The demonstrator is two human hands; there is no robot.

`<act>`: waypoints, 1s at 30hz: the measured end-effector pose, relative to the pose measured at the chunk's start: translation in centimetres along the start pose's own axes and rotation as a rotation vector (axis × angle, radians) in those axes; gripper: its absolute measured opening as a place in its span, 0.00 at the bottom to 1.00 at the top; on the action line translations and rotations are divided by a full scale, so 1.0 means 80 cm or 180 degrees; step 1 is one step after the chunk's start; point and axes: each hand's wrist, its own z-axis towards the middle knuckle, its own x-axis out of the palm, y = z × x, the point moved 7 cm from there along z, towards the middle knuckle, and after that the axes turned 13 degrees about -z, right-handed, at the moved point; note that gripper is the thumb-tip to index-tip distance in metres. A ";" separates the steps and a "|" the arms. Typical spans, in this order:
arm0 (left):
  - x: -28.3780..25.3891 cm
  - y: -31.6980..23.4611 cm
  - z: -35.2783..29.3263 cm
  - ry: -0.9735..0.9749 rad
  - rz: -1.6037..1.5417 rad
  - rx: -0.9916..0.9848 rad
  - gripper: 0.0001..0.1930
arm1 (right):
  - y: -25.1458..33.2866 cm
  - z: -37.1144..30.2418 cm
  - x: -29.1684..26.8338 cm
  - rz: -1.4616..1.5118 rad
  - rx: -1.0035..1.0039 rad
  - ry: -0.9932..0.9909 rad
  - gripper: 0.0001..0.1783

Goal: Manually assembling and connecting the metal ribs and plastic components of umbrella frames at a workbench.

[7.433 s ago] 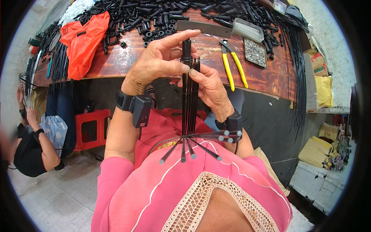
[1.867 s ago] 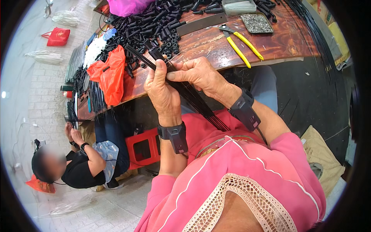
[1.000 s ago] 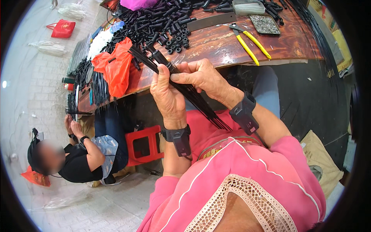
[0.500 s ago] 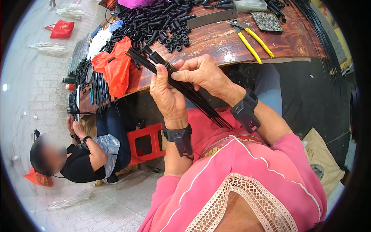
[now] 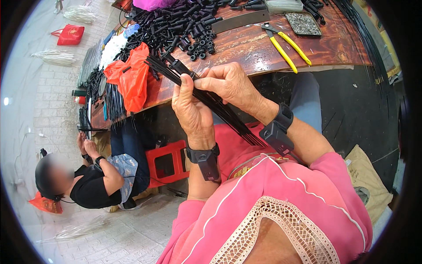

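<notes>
A bundle of thin black rods (image 5: 226, 115) slants from the table edge down toward my lap. Closed around its upper part is my left hand (image 5: 193, 109), thumb pointing up. My right hand (image 5: 231, 86) pinches with thumb and index finger at a black cylindrical plastic fitting (image 5: 179, 67), which lies along the rods' upper end. What exactly sits between the right fingertips is partly hidden. Both wrists wear black strapped devices.
On the wooden table (image 5: 239, 48) lie a heap of black plastic parts (image 5: 171, 26), yellow-handled pliers (image 5: 283, 46), a tray of small metal bits (image 5: 303, 24) and an orange-red bag (image 5: 134, 79). At left, a person (image 5: 96, 180) works near a red stool (image 5: 167, 163).
My right hand's fingers have shifted slightly at the fitting. The left hand keeps its hold, and the bundle stays nearly in the same place.
</notes>
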 end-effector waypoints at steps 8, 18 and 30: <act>-0.007 0.005 0.008 0.0188 0.0104 -0.0211 0.20 | -0.003 0.001 -0.007 0.0226 0.0259 0.0246 0.16; 0.012 0.001 0.003 0.0322 0.0322 -0.0076 0.20 | -0.003 -0.006 -0.006 0.0286 0.0177 0.0165 0.14; 0.017 0.009 -0.004 0.0189 0.0163 0.0020 0.16 | -0.013 -0.007 -0.009 0.0524 0.0328 0.0225 0.16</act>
